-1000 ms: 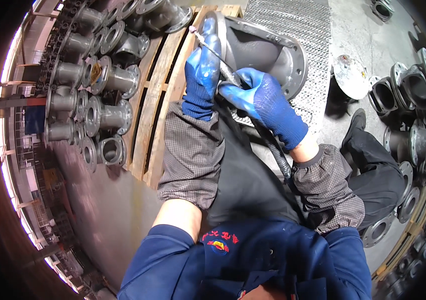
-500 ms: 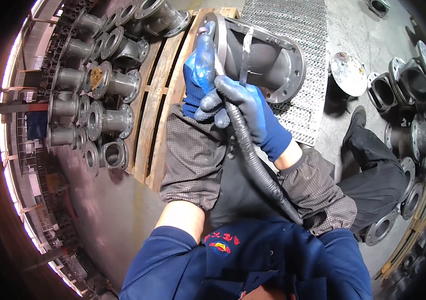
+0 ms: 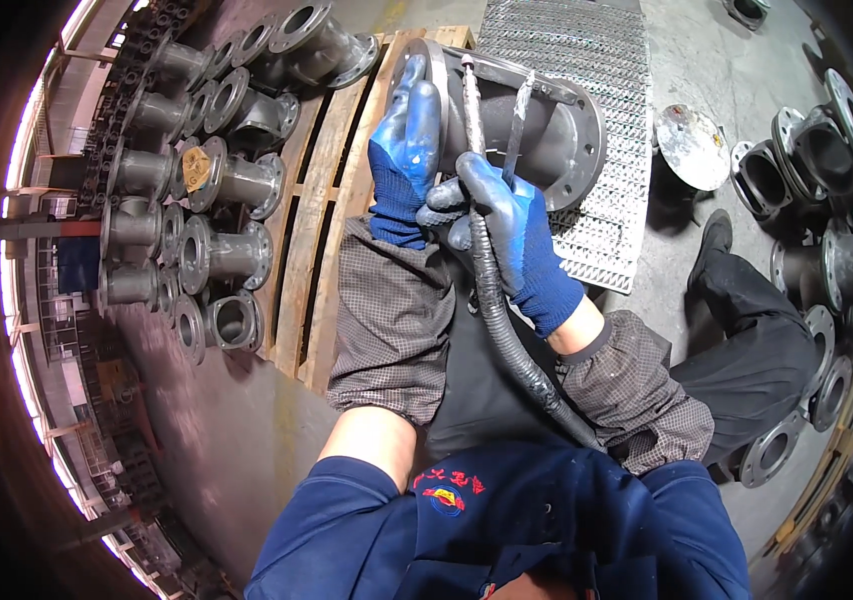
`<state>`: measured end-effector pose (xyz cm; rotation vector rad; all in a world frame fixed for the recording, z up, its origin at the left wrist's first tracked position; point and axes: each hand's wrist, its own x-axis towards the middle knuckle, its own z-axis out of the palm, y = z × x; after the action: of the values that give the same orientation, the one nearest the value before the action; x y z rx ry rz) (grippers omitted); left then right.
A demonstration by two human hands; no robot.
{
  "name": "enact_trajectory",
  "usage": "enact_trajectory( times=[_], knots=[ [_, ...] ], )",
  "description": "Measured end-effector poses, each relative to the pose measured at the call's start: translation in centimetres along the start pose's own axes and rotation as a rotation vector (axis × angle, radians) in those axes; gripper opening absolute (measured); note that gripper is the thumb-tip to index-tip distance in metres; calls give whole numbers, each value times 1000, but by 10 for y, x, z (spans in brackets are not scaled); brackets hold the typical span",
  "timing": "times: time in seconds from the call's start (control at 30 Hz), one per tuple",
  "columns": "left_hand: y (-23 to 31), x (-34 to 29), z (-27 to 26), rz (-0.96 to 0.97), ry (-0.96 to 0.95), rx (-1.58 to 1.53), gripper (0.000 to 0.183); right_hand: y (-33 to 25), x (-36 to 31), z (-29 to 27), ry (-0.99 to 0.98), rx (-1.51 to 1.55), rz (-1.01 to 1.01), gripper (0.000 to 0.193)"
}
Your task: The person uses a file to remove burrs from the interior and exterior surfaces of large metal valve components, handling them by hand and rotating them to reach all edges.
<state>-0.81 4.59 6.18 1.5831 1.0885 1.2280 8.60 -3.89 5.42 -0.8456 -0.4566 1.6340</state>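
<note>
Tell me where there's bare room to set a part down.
Bare floor below the wooden pallet, left of the left sleeve; another patch right of the textured mat, above the pale disc. Crowded: left of the pallet and far right, with flanged castings; and around the right hand.

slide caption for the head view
Gloved right hand gripping a slim tool on a ribbed hose, left hand against a grey flanged casting.

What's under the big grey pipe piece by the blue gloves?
A bumpy silver sheet shows right of the pipe piece, and a wooden pallet shows left of it. What's directly underneath is covered, so I can't tell.
</note>
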Motion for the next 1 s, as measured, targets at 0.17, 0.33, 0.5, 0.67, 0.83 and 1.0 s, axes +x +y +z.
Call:
enact_trajectory(
  times=[0.17, 0.33, 0.5, 0.67, 0.83, 1.0],
  knots=[
    [-28, 14, -30, -252, -52, -270, 50, -3, -2, 6, -1, -39, 36, 38],
    [-18, 5, -4, 60, 52, -56, 54, -4, -1, 3, 15, -12, -3, 36],
    [-3, -3, 1, -7, 25, -219, 69, -9, -6, -10, -130, -132, 0, 37],
    [-5, -19, -16, -294, -115, -679, 67, -30, 5, -10, -455, -175, 173, 38],
    [5, -17, -5, -109, -223, -584, 56, -18, 35, -24, -703, 259, 400, 45],
    [-13, -7, -26, 52, -142, -22, 52, -19, 32, -6, -436, -371, 118, 38]
  ],
)
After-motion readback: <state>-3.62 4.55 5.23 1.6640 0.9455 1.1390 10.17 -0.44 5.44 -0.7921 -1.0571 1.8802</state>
